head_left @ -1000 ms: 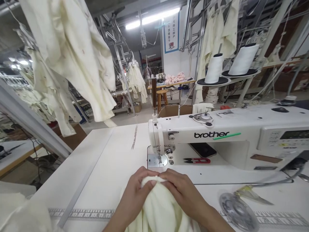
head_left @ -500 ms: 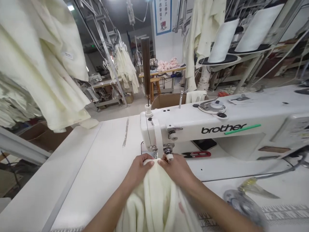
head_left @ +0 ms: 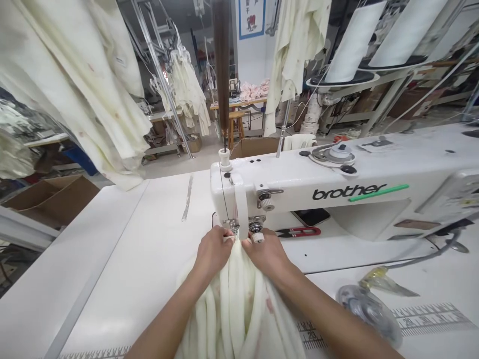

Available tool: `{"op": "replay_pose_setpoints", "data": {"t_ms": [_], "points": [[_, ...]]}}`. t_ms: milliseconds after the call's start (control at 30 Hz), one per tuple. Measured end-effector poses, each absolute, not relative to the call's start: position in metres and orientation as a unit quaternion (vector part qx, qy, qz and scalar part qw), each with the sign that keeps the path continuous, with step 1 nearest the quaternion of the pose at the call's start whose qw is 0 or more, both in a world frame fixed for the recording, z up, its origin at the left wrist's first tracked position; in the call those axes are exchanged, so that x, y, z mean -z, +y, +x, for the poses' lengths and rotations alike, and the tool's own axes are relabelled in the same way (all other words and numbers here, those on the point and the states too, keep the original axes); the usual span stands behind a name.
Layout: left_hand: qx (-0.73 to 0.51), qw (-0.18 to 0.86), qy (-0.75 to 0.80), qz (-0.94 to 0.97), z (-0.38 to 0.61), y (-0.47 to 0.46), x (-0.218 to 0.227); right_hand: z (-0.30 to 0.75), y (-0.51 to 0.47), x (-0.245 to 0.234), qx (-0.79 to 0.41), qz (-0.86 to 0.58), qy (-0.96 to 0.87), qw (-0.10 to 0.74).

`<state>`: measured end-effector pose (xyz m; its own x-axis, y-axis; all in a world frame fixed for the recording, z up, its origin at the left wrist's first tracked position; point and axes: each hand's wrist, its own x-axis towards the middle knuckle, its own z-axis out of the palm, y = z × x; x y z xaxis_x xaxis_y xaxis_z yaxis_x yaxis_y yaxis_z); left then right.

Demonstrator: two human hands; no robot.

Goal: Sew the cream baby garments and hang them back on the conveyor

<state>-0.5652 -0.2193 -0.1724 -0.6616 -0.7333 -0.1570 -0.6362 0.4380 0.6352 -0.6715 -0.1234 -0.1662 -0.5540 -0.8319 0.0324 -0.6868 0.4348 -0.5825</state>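
A cream fabric piece [head_left: 239,309] lies bunched in folds on the white sewing table [head_left: 149,259], running from the bottom edge up to the needle. My left hand [head_left: 212,250] pinches its top edge on the left of the presser foot [head_left: 235,230]. My right hand [head_left: 266,252] grips the same edge on the right, fingertips right under the head of the white Brother sewing machine [head_left: 337,194]. Both hands are closed on the cloth and nearly touch each other.
Red thread snips [head_left: 299,232] and a dark phone [head_left: 312,217] lie under the machine arm. A clear disc with a yellow clip [head_left: 368,309] sits at right. Cream garments [head_left: 75,85] hang at left. Thread cones [head_left: 354,42] stand behind the machine.
Both hands have pushed the fabric edge forward from the table's front up to the presser foot. My head has moved closer to the machine.
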Motion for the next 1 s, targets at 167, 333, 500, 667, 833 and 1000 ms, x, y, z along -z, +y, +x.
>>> {"op": "replay_pose_setpoints", "data": {"t_ms": [167, 333, 500, 667, 833, 1000], "points": [[0.334, 0.069, -0.846, 0.411, -0.565, -0.216, 0.172, -0.671, -0.125, 0.176, 0.259, -0.473, 0.837, 0.094], [0.318, 0.095, -0.849, 0.412, -0.566, -0.212, 0.171, -0.669, -0.126, 0.182, 0.225, -0.478, 0.847, 0.058], [0.295, 0.101, -0.848, 0.429, -0.568, -0.211, 0.174, -0.67, -0.128, 0.187, 0.212, -0.474, 0.854, 0.031], [0.289, 0.111, -0.85, 0.427, -0.568, -0.214, 0.179, -0.67, -0.129, 0.19, 0.204, -0.481, 0.852, 0.014], [0.277, 0.123, -0.854, 0.422, -0.569, -0.216, 0.181, -0.669, -0.13, 0.187, 0.199, -0.479, 0.855, 0.005], [0.283, 0.128, -0.849, 0.428, -0.57, -0.216, 0.182, -0.671, -0.132, 0.185, 0.202, -0.467, 0.861, 0.004]]}}
